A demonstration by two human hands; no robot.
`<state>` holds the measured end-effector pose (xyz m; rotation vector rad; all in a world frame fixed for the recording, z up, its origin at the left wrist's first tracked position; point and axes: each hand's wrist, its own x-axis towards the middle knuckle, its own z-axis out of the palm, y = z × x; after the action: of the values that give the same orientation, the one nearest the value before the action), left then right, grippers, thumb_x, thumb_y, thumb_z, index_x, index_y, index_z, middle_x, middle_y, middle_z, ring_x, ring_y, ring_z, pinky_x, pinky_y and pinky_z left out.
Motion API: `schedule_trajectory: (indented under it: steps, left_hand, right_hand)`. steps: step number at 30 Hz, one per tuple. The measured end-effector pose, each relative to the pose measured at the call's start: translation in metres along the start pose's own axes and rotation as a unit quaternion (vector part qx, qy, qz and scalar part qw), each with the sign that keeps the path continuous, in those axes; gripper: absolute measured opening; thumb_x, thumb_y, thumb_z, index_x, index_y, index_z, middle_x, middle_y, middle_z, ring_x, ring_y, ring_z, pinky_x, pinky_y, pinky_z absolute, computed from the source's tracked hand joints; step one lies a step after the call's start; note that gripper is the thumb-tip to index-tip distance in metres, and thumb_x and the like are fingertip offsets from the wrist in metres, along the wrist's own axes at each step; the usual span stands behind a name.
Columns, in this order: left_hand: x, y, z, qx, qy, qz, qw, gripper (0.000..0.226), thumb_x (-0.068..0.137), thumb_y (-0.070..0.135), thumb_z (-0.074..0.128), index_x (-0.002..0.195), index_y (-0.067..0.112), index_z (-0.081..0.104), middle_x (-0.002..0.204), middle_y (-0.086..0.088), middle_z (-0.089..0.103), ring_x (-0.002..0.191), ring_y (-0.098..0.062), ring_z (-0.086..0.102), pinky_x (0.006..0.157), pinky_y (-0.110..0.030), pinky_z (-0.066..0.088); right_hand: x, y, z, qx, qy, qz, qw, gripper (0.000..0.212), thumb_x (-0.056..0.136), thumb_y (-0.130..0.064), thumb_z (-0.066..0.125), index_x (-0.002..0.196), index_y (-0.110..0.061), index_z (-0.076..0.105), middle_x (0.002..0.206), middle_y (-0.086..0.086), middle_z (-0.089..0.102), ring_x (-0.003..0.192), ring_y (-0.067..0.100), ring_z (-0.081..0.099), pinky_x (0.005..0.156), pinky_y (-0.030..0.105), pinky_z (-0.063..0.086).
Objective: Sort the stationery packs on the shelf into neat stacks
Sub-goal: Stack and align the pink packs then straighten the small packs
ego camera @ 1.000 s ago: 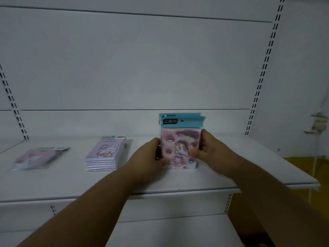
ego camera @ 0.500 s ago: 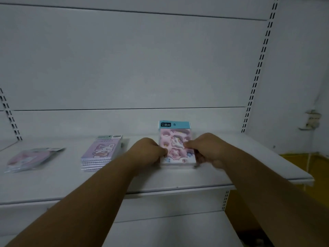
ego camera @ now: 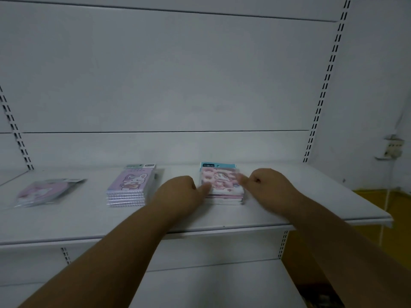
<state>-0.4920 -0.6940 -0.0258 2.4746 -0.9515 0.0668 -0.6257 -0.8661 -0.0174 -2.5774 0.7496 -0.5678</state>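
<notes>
My left hand [ego camera: 178, 191] & right hand [ego camera: 265, 185] sit either side of the pink unicorn sticker-pack stack w/ blue header card [ego camera: 220, 185], lying flat on the white metal shelf [ego camera: 77, 221], right of centre. Left hand: fingers curled, thumb tip touching stack's left edge. Right hand: fingers curled under, thumb reaching onto stack's right side; blurry, can't tell if it really pinches. Neither hand wraps round the stack. Left of it, apart w/ a gap, a neat stack of purple bunny-print notebook packs [ego camera: 131, 187]. Far left, well apart, a looser pile of pink round-design packs in clear wrap [ego camera: 44, 192], tilted. Slotted uprights at back. Yellow floor [ego camera: 373, 196] at right.
</notes>
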Motion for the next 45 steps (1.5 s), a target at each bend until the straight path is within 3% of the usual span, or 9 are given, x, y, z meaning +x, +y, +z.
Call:
schedule_trajectory:
  steps: [4,8,15,19,22,31,37,45]
  left_hand:
    - [-0.014,-0.001,0.002,0.069,0.031,0.020,0.997,0.034,0.086,0.053,0.056,0.075,0.021,0.059,0.064,0.004,0.059,0.061,-0.009,0.054,0.047,-0.024,0.031]
    - [-0.012,0.002,0.006,0.084,0.039,0.025,0.995,0.028,0.089,0.045,0.058,0.080,0.018,0.062,0.068,0.004,0.057,0.063,-0.010,0.051,0.049,-0.023,0.030]
    - [-0.011,0.000,0.015,0.056,0.057,0.030,0.996,0.020,0.092,0.040,0.056,0.086,0.021,0.060,0.062,0.012,0.043,0.057,-0.007,0.043,0.050,-0.021,0.029]
    - [-0.012,-0.001,0.013,0.063,0.048,0.026,0.997,0.029,0.092,0.043,0.055,0.090,0.016,0.064,0.063,0.009,0.047,0.059,-0.008,0.047,0.051,-0.023,0.032]
    - [-0.014,-0.002,0.009,0.045,0.083,0.030,0.995,0.034,0.090,0.051,0.054,0.084,0.018,0.057,0.068,0.005,0.053,0.061,-0.007,0.046,0.050,-0.024,0.032]
    - [-0.014,-0.003,0.008,0.034,0.081,0.048,0.995,0.023,0.096,0.039,0.051,0.084,0.020,0.056,0.071,0.006,0.054,0.072,-0.014,0.053,0.062,-0.027,0.039]
    - [-0.014,-0.007,0.010,0.039,0.076,0.055,0.995,0.015,0.093,0.036,0.055,0.085,0.024,0.055,0.073,0.009,0.053,0.067,-0.008,0.049,0.053,-0.021,0.032]
    - [-0.013,-0.007,0.011,0.039,0.073,0.059,0.995,0.013,0.093,0.034,0.055,0.086,0.023,0.056,0.075,0.007,0.055,0.069,-0.009,0.050,0.055,-0.022,0.033]
  right_hand:
    - [-0.020,0.009,0.002,-0.019,-0.049,-0.071,0.996,0.028,0.080,-0.048,0.069,0.073,-0.020,0.065,0.069,-0.009,0.057,0.064,0.006,0.051,0.053,0.019,0.032]
    - [-0.015,0.005,0.008,-0.042,-0.025,-0.088,0.995,0.020,0.082,-0.034,0.069,0.073,-0.018,0.063,0.067,-0.011,0.052,0.069,0.011,0.051,0.057,0.022,0.033]
    - [-0.009,0.006,0.013,-0.055,-0.012,-0.096,0.994,0.020,0.086,-0.032,0.064,0.075,-0.015,0.061,0.072,-0.003,0.055,0.072,0.016,0.052,0.061,0.027,0.034]
    - [-0.010,0.009,0.011,-0.051,-0.015,-0.104,0.993,0.023,0.088,-0.036,0.062,0.071,-0.021,0.059,0.069,-0.007,0.054,0.069,0.013,0.052,0.058,0.026,0.034]
    - [-0.011,0.011,0.007,-0.025,0.010,-0.107,0.994,0.024,0.090,-0.041,0.059,0.073,-0.024,0.056,0.070,-0.009,0.055,0.066,0.005,0.049,0.054,0.021,0.031]
    - [-0.008,0.008,0.010,-0.024,0.019,-0.116,0.993,0.021,0.092,-0.035,0.058,0.078,-0.020,0.057,0.069,-0.011,0.054,0.065,0.003,0.049,0.053,0.018,0.031]
    - [-0.005,0.014,0.014,-0.016,0.009,-0.113,0.993,0.018,0.089,-0.036,0.063,0.078,-0.021,0.062,0.074,-0.004,0.061,0.071,0.012,0.055,0.056,0.020,0.035]
    - [-0.005,0.018,0.015,-0.021,0.027,-0.130,0.991,0.019,0.087,-0.035,0.065,0.078,-0.018,0.065,0.071,-0.007,0.060,0.065,0.005,0.051,0.053,0.018,0.031]
